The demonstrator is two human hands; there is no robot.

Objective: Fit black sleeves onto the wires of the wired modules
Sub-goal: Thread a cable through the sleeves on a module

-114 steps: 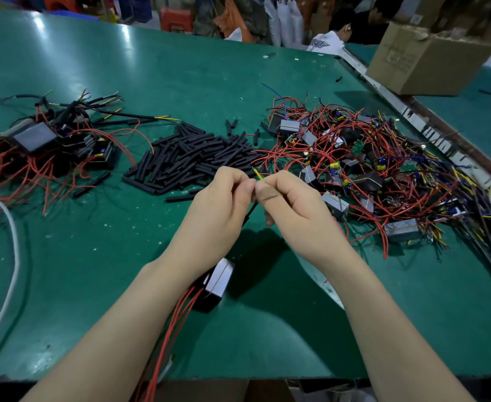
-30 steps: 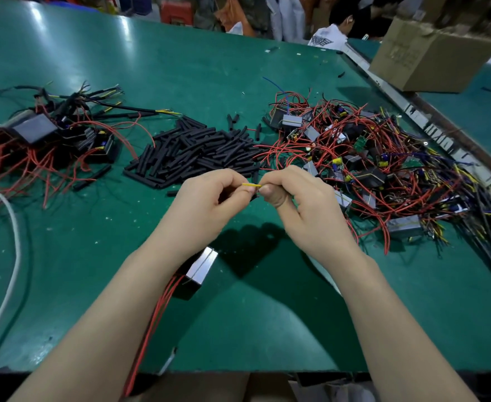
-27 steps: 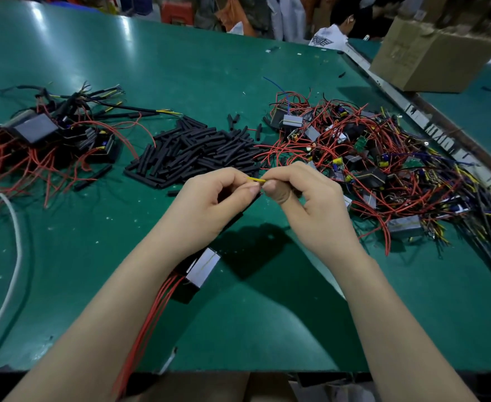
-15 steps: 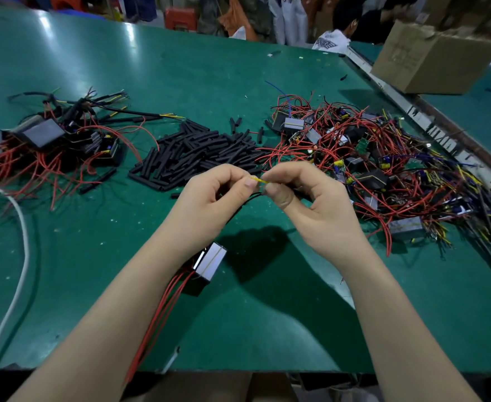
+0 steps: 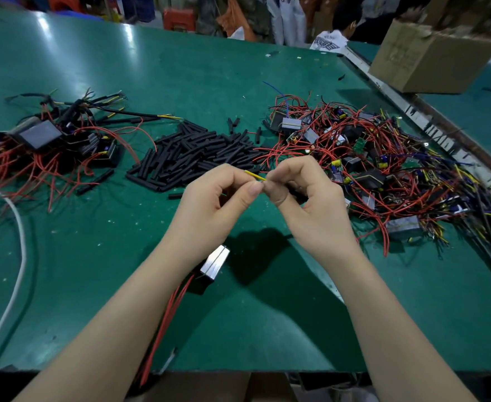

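My left hand (image 5: 212, 204) and my right hand (image 5: 308, 204) meet fingertip to fingertip above the green table (image 5: 180, 71). A thin yellow wire end (image 5: 255, 175) sticks out up-left from the pinch of both hands. A black sleeve (image 5: 296, 192) shows dimly inside my right hand's curled fingers. A wired module (image 5: 213, 264) with a silver top hangs under my left wrist, its red wires (image 5: 168, 311) trailing toward me. A heap of black sleeves (image 5: 197, 153) lies just beyond my hands.
A tangle of wired modules with red wires (image 5: 383, 169) fills the right side. A second pile of modules with sleeved wires (image 5: 50, 140) sits at the left. A white cable (image 5: 15, 271) curves along the left edge. A cardboard box (image 5: 429, 56) stands far right.
The yellow wire end now sticks out further up-left past my fingertips. My hands stayed together over the same spot, and the module under my left wrist swung slightly.
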